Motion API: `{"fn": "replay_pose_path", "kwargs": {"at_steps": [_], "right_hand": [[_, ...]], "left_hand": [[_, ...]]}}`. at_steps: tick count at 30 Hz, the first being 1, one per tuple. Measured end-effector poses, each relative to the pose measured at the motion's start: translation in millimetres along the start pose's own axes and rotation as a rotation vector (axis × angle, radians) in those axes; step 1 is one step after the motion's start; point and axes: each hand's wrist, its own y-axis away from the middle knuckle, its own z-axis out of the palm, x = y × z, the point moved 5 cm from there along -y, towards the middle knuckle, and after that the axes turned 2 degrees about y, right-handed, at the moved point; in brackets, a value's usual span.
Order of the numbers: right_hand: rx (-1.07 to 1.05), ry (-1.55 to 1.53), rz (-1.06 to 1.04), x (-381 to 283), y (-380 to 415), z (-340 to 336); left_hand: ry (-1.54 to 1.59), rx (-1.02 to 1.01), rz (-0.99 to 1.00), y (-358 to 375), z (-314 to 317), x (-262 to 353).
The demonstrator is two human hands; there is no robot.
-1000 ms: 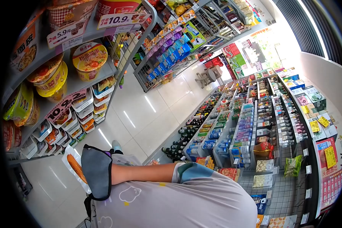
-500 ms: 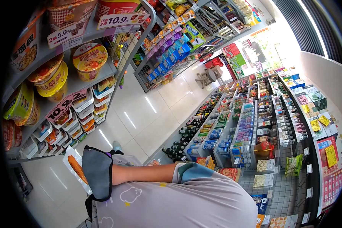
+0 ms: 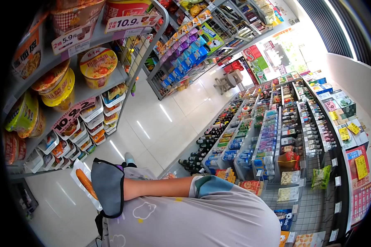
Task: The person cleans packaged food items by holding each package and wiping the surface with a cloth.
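My right hand [image 3: 107, 187] reaches across the front of my body and is covered by a grey cloth piece with dark edging, so its fingers do not show. Past the cloth sticks out a packaged sausage [image 3: 85, 183], orange-brown in a clear and white wrapper, apparently gripped by that hand. My forearm comes out of a loose, pale printed sleeve [image 3: 210, 187]. My left hand is not in view.
At left, a shelf [image 3: 130, 68] carries instant noodle bowls [image 3: 98, 67], with white trays of packaged food [image 3: 95, 121] below. Tiled floor [image 3: 152, 133] runs between it and a low rack of bottles [image 3: 235, 144]. A snack rack [image 3: 189, 51] and a stool [image 3: 227, 81] stand farther back.
The view has shifted slightly, so the shelves, sausage and covered hand appear a little farther right. The sausage stays with my right hand.
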Motion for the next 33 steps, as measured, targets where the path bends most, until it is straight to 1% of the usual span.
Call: {"fn": "replay_pose_path", "kwargs": {"at_steps": [3,6,8,12,17,21,24,26,27,29,30,32,33], "right_hand": [[0.024,-0.032,0.004,2,0,2],[0.014,0.013,-0.004,2,0,2],[0.086,-0.014,-0.07,-2,2,0],[0.085,-0.047,-0.067,-8,1,-6],[0.054,-0.055,0.0,-1,2,-1],[0.048,-0.062,-0.017,-2,1,-2],[0.049,-0.032,-0.003,1,3,3],[0.155,-0.107,-0.045,-9,1,-7],[0.159,-0.11,-0.048,-10,1,-11],[0.01,-0.045,-0.004,-8,0,-9],[0.014,-0.051,-0.009,-3,0,-4],[0.108,0.017,-0.088,6,3,2],[0.109,0.009,-0.09,0,2,1]], "left_hand": [[0.002,0.001,-0.002,3,-1,0],[0.009,0.01,0.001,4,-2,-1],[0.012,0.007,0.0,3,0,-1],[0.01,0.013,0.007,6,-1,-1],[0.016,0.05,0.015,7,-7,-1],[0.023,0.103,0.03,10,-18,0],[0.029,0.175,0.046,16,-38,0],[0.041,0.253,0.073,22,-61,0],[0.051,0.291,0.091,25,-74,0],[0.062,0.358,0.13,29,-98,0],[0.071,0.393,0.156,33,-112,2],[0.081,0.46,0.209,39,-139,7],[0.082,0.489,0.237,42,-151,10]]}}
